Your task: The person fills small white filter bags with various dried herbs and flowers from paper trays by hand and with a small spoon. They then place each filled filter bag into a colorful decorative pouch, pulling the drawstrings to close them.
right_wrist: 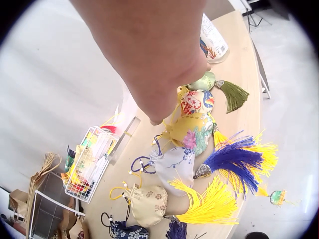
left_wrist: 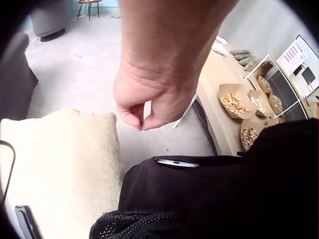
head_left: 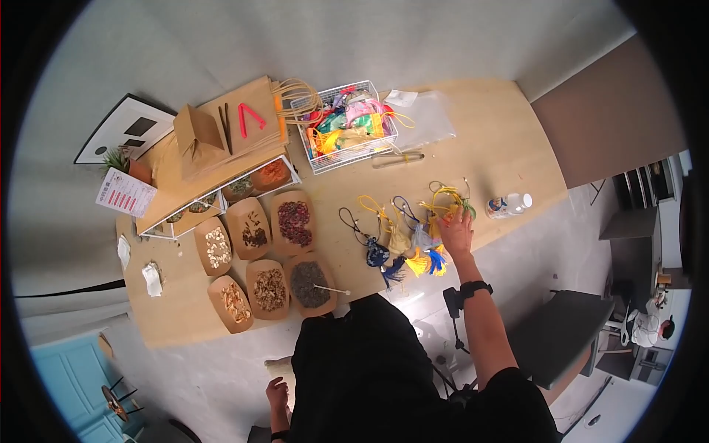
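My right hand [head_left: 458,235] reaches over the right end of a row of drawstring sachets, its fingers stretched out over a light green sachet [right_wrist: 203,82] with an olive tassel. The wrist hides most of the fingers in the right wrist view. Alongside lie a red, white and blue sachet [right_wrist: 197,102], a yellow flowered sachet [right_wrist: 192,132], a pale lilac sachet [right_wrist: 173,167], a beige sachet [right_wrist: 148,204] and a navy sachet [head_left: 377,255]. Their tassels point toward the table's front edge. My left hand [left_wrist: 149,107] hangs beside my body, loosely curled, holding nothing.
A plastic bottle [head_left: 509,205] stands right of the sachets. Behind them are a white wire basket [head_left: 343,164] of colourful sachets and metal tongs [head_left: 399,159]. Paper trays [head_left: 255,314] of dried herbs fill the left side, one with a small spoon. A cream cushion [left_wrist: 60,164] is near my left hand.
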`<state>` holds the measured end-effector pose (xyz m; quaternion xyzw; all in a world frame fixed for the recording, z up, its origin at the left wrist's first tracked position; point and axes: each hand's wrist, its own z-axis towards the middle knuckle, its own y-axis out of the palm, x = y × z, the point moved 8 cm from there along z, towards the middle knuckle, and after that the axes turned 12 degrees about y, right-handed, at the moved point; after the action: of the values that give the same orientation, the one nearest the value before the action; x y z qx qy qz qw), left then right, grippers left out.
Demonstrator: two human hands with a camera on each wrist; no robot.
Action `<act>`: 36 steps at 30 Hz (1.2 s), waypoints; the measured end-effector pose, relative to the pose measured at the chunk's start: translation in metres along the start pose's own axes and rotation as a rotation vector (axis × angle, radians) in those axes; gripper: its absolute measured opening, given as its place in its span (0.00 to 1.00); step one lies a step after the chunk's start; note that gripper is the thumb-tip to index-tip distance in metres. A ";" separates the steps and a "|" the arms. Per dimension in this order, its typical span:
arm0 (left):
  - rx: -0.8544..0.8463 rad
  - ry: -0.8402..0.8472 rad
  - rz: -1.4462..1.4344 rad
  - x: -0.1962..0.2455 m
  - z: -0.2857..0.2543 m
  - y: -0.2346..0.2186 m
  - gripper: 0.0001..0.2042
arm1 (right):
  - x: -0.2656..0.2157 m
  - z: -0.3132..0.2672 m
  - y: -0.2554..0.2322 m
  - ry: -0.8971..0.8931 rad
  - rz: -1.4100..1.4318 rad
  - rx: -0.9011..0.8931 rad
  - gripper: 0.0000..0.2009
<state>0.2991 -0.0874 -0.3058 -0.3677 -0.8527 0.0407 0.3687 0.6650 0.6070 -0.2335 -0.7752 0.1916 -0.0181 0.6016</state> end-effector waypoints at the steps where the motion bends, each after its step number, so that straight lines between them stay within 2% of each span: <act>1: -0.005 0.023 0.031 0.005 0.002 0.003 0.22 | -0.001 0.001 -0.002 -0.008 0.001 0.002 0.47; 3: -0.007 0.044 0.057 0.012 0.002 0.008 0.22 | 0.002 0.001 0.015 -0.035 -0.099 -0.197 0.45; 4: 0.001 0.045 0.043 0.015 0.002 0.009 0.23 | 0.004 0.000 0.018 -0.041 -0.097 -0.197 0.45; 6: 0.010 0.054 0.027 0.020 0.001 0.012 0.23 | -0.002 -0.003 0.011 -0.086 -0.071 -0.055 0.42; 7: 0.008 0.066 0.027 0.021 0.001 0.013 0.23 | -0.005 -0.006 0.010 -0.088 -0.066 -0.054 0.42; 9: 0.009 0.081 0.028 0.022 0.001 0.015 0.23 | -0.013 -0.012 -0.005 -0.107 -0.025 0.108 0.36; 13: -0.021 0.094 0.089 0.025 -0.003 0.020 0.23 | -0.006 -0.017 -0.010 -0.151 0.172 0.059 0.31; 15: -0.047 0.074 0.058 0.022 -0.005 0.021 0.21 | 0.003 -0.021 -0.016 -0.262 0.200 0.178 0.29; 18: -0.036 0.067 0.075 0.025 -0.007 0.024 0.19 | 0.021 -0.011 -0.016 -0.245 0.176 0.251 0.27; 19: -0.065 0.066 0.107 0.025 -0.008 0.026 0.17 | 0.028 -0.005 -0.015 -0.188 0.121 0.279 0.27; 22: -0.078 0.055 0.080 0.031 -0.007 0.031 0.19 | 0.032 0.006 -0.008 -0.187 0.099 0.143 0.26; 26: -0.078 0.018 0.009 0.033 -0.007 0.041 0.20 | 0.030 0.012 -0.028 -0.191 0.106 0.231 0.23; 28: -0.117 0.044 0.076 0.014 0.005 0.032 0.18 | 0.031 0.022 -0.037 -0.047 0.131 0.128 0.19; 29: -0.143 0.121 0.101 0.003 0.014 0.028 0.16 | 0.032 0.028 -0.042 -0.036 0.143 0.193 0.16; 30: -0.171 0.197 0.128 0.012 0.013 0.032 0.15 | 0.033 0.036 -0.043 -0.035 0.146 0.191 0.16; 33: -0.186 0.191 0.048 0.019 0.003 0.031 0.13 | 0.039 0.055 -0.042 -0.006 0.120 0.210 0.18; 35: -0.177 0.182 0.076 0.018 0.001 0.025 0.13 | 0.044 0.067 -0.032 0.064 0.091 0.084 0.21; 36: -0.166 0.177 0.099 0.026 -0.006 0.026 0.14 | 0.045 0.073 -0.029 0.062 0.085 0.080 0.21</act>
<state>0.3069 -0.0523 -0.2945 -0.4406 -0.7981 -0.0446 0.4086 0.7335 0.6661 -0.2358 -0.7408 0.2419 -0.0240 0.6262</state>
